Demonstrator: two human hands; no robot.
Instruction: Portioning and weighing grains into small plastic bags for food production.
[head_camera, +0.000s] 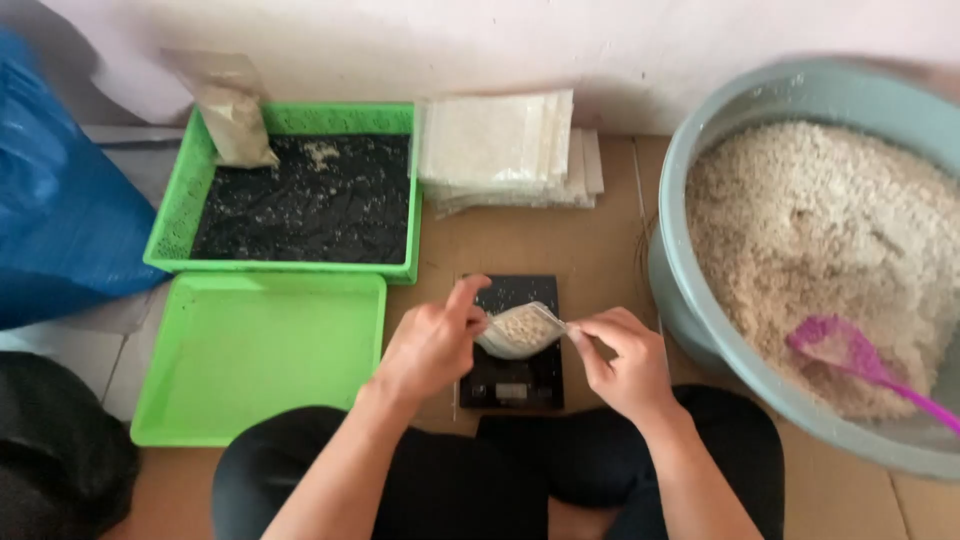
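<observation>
Small pouch (518, 331) of beige grain pinched between left hand (432, 345) and right hand (625, 362), above black scale (513, 375). Best kept level, top edges aligned, pressed evenly along seal.

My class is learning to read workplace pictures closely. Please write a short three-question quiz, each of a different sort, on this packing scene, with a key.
1. True or false: the left hand and the right hand both hold the small clear plastic pouch of pale grain.
2. Where does the pink plastic scoop lie? A) in the shallow empty green plastic tray B) in the large grey round basin of pale grain C) on the small black flat scale
3. Fill in: the stack of empty clear pouches lies just to the ___ of the green basket tray with a dark lining.

Key: 1 true; 2 B; 3 right.
</observation>
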